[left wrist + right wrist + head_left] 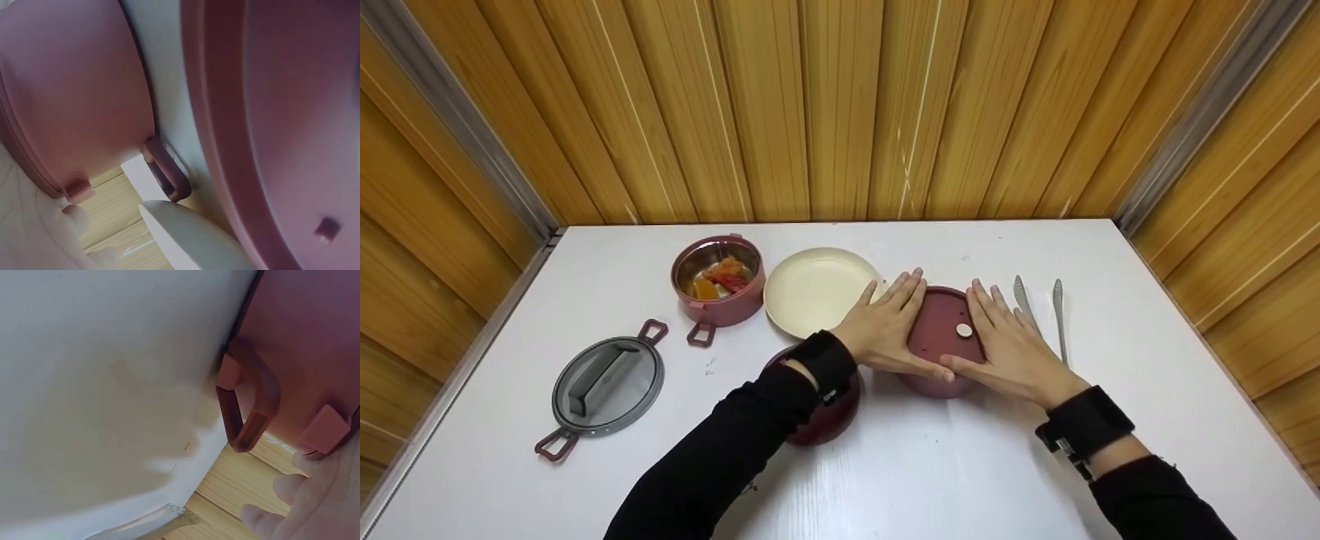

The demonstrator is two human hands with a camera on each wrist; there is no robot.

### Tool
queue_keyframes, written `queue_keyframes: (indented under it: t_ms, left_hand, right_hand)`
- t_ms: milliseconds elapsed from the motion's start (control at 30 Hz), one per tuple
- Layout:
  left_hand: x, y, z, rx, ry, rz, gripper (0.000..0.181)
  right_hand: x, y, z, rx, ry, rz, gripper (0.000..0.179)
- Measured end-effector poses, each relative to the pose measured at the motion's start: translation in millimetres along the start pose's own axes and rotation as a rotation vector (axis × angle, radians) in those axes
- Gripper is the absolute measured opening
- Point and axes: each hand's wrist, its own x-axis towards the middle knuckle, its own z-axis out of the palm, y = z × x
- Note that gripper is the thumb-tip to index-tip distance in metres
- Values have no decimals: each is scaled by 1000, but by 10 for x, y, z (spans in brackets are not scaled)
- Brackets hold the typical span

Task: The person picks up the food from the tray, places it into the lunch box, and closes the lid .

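A dusky-red lidded pot [937,386] stands right of the table's middle, its flat lid [941,319] bearing a pale round knob. My left hand [885,322] lies flat along the lid's left edge with straight fingers. On the opposite edge rests my right hand [1011,349], fingers also straight. Both thumbs nearly meet at the near rim. In the right wrist view a brown loop handle [264,394] and a clip [326,430] show on the pot's side. Under my left wrist is a dark red round piece [829,420], partly hidden, whose kind I cannot tell.
Behind my left hand lies a cream plate [817,289]. A pink pot [727,304] with orange and red food stands left of it. At the left is a grey lid [611,386] with loop handles. A knife [1024,300] and another slim utensil [1060,315] lie at the right.
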Motion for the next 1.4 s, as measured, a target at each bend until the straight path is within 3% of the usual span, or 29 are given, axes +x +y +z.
queue_keyframes:
  t_ms: [433, 967, 1200, 1400]
  left_hand:
    - [25, -2, 6, -31, 14, 5, 141]
    - [45, -53, 147, -83, 75, 32, 142]
    - [45, -47, 108, -88, 25, 33, 139]
    - [56, -58, 46, -29, -2, 31, 135]
  right_hand:
    - [11, -7, -36, -16, -3, -16, 112]
    - [0, 0, 34, 0, 19, 9, 116]
    - [-9, 20, 40, -7, 1, -1, 111]
    - [36, 12, -10, -65, -8, -32, 110]
